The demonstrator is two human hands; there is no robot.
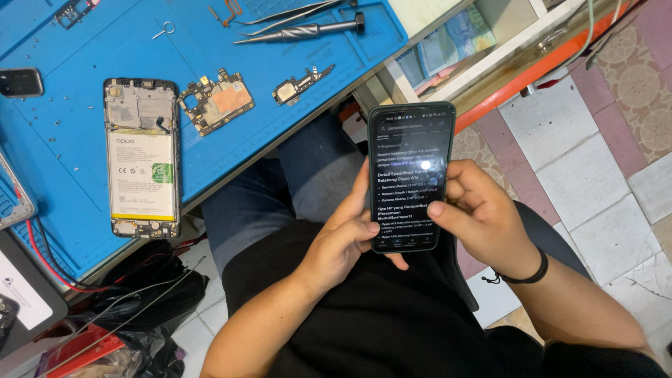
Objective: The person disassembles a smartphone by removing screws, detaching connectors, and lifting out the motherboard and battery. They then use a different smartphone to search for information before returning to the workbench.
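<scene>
Smartphone (410,175) sits in both our hands, over the lap, near-centre of the view, screen lit w/ dark-mode text and facing up at us. Left hand (343,241) cradles it from the left edge, fingers wrapped behind the back and thumb closed over the lower left of the glass — a firm carrying grip, so the weight rests there. Right hand (479,213) closes round the right edge, thumb laid across the screen's lower right, prob. for scrolling; a black wristband (528,274) sits on that wrist. Neither hand is open; both are curled on the phone.

Far left, on the blue work mat (77,203), lies an opened phone (141,157), back off, battery showing, laid flat so parts stay put. Just right of it, apart, a circuit board (215,100), then a smaller bracket piece (299,84). Farther back, tweezers (290,14) and a screwdriver (304,30) rest side by side, within reach but well apart from our hands. Tiled floor (595,175) shows at right.
</scene>
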